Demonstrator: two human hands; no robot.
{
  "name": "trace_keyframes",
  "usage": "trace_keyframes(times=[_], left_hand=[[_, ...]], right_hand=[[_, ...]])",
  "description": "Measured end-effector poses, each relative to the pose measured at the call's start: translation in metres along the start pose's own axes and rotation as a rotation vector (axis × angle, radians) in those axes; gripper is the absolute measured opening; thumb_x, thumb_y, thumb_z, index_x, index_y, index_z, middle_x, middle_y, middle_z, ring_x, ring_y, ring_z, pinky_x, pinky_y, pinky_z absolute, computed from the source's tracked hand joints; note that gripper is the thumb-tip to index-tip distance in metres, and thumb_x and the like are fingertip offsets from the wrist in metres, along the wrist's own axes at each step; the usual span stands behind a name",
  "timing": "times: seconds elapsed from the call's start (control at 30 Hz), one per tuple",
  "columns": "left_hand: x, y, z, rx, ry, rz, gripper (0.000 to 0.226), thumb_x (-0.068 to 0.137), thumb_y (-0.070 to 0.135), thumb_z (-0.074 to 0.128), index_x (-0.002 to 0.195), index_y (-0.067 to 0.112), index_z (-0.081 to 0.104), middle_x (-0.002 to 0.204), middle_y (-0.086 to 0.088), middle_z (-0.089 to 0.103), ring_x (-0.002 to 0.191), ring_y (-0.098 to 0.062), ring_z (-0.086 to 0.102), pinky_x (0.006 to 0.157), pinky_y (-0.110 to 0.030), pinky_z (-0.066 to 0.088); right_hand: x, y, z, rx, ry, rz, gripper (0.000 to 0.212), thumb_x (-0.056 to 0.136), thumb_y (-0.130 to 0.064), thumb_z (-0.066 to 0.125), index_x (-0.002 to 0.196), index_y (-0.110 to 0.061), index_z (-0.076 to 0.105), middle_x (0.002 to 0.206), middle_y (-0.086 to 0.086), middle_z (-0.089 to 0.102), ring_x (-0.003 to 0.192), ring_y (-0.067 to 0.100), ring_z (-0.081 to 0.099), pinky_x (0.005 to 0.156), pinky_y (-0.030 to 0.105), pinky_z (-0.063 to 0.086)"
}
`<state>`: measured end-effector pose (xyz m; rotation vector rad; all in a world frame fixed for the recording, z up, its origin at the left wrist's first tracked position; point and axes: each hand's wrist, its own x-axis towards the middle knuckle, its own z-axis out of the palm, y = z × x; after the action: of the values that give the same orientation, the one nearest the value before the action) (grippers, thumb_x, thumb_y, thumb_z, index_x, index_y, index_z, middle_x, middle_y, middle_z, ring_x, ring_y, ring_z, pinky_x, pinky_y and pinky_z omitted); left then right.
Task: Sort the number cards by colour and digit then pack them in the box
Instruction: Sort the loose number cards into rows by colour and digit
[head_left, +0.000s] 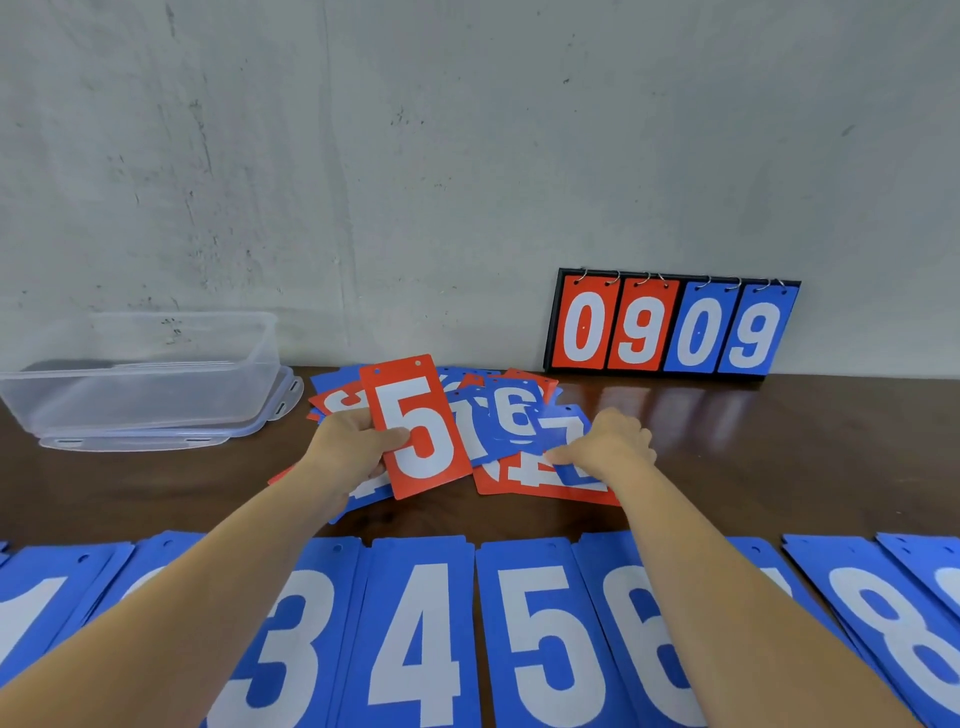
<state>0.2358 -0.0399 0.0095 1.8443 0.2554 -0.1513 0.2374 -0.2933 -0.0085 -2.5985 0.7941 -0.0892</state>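
My left hand (356, 441) holds a red card with a white 5 (415, 426), lifted and tilted over a mixed pile of red and blue number cards (509, 431) at the table's middle. My right hand (608, 447) is on the pile's right side, fingers pinching the edge of a blue card (563, 434) there. Along the near edge lies a row of blue cards in digit order: 1 (31, 608), 3 (291, 639), 4 (415, 623), 5 (540, 634), 6 (634, 623), 8 (893, 634). The clear plastic box (150, 374) stands at the back left.
The box rests on its clear lid (135, 441). A flip scoreboard (670, 327) showing red 0 9 and blue 0 9 leans on the grey wall at the back right. The dark wooden table (779, 457) shows bare wood right of the pile.
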Motion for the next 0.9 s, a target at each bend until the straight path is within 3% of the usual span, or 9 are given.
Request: trace_keyframes(times=[0.2, 0.3, 0.47, 0.6, 0.67, 0.77, 0.83, 0.9], left_hand=[[0.000, -0.001, 0.000, -0.002, -0.002, -0.004, 0.048, 0.091, 0.020, 0.064, 0.136, 0.012, 0.052, 0.130, -0.009, 0.061, 0.114, -0.026, 0.062, 0.090, -0.038, 0.054], [-0.003, 0.003, -0.001, -0.001, 0.001, 0.009, 0.049, 0.091, 0.020, 0.064, 0.137, 0.012, 0.051, 0.131, -0.008, 0.060, 0.115, -0.027, 0.061, 0.093, -0.041, 0.054], [-0.010, 0.009, -0.006, -0.030, -0.028, 0.049, 0.048, 0.089, 0.020, 0.066, 0.134, 0.012, 0.053, 0.128, -0.008, 0.063, 0.112, -0.027, 0.063, 0.096, -0.047, 0.052], [-0.023, 0.011, -0.009, -0.024, -0.024, 0.082, 0.045, 0.090, 0.019, 0.065, 0.133, 0.012, 0.054, 0.126, -0.007, 0.064, 0.111, -0.026, 0.063, 0.097, -0.044, 0.051], [-0.029, 0.010, -0.012, -0.027, -0.018, 0.099, 0.044, 0.090, 0.019, 0.066, 0.131, 0.011, 0.055, 0.125, -0.006, 0.065, 0.108, -0.025, 0.064, 0.094, -0.041, 0.053], [-0.039, 0.007, -0.018, -0.001, 0.003, 0.115, 0.040, 0.089, 0.020, 0.067, 0.127, 0.012, 0.057, 0.122, -0.006, 0.065, 0.100, -0.021, 0.064, 0.086, -0.035, 0.054], [-0.046, 0.006, -0.022, -0.013, 0.014, 0.116, 0.038, 0.089, 0.020, 0.068, 0.125, 0.012, 0.058, 0.122, -0.007, 0.065, 0.103, -0.024, 0.064, 0.090, -0.039, 0.054], [-0.054, 0.004, -0.027, -0.017, 0.021, 0.110, 0.040, 0.088, 0.021, 0.068, 0.126, 0.012, 0.058, 0.122, -0.007, 0.066, 0.107, -0.027, 0.065, 0.094, -0.044, 0.053]], right_hand=[[0.004, -0.004, 0.002, 0.026, -0.048, -0.004, 0.069, 0.072, -0.045, 0.081, 0.124, -0.014, 0.046, 0.126, 0.008, 0.053, 0.124, 0.027, 0.043, 0.092, 0.036, 0.043], [0.007, -0.006, 0.002, 0.025, -0.070, -0.031, 0.064, 0.070, -0.043, 0.082, 0.119, -0.014, 0.050, 0.121, 0.007, 0.056, 0.116, 0.026, 0.050, 0.091, 0.037, 0.049], [0.000, -0.008, 0.001, 0.044, -0.037, -0.135, 0.064, 0.074, -0.035, 0.081, 0.124, -0.016, 0.046, 0.120, 0.007, 0.055, 0.109, 0.022, 0.056, 0.069, 0.029, 0.049], [-0.005, -0.009, -0.004, 0.180, 0.021, -0.148, 0.069, 0.078, -0.020, 0.080, 0.132, -0.012, 0.038, 0.129, 0.012, 0.045, 0.119, 0.027, 0.051, 0.074, 0.030, 0.046], [-0.008, -0.010, -0.007, 0.281, 0.035, -0.138, 0.061, 0.083, -0.015, 0.075, 0.131, -0.010, 0.039, 0.130, 0.013, 0.048, 0.120, 0.027, 0.052, 0.073, 0.030, 0.046], [-0.013, -0.010, -0.013, 0.423, 0.041, -0.174, 0.030, 0.090, -0.012, 0.065, 0.116, -0.006, 0.050, 0.122, 0.014, 0.057, 0.109, 0.025, 0.058, 0.072, 0.030, 0.047], [-0.020, -0.010, -0.018, 0.539, 0.041, -0.190, 0.016, 0.094, -0.010, 0.058, 0.109, -0.003, 0.056, 0.116, 0.014, 0.061, 0.095, 0.021, 0.058, 0.074, 0.032, 0.049], [-0.030, -0.010, -0.024, 0.643, 0.025, -0.202, 0.016, 0.096, -0.008, 0.053, 0.110, 0.000, 0.058, 0.111, 0.011, 0.062, 0.090, 0.018, 0.055, 0.071, 0.030, 0.049]])
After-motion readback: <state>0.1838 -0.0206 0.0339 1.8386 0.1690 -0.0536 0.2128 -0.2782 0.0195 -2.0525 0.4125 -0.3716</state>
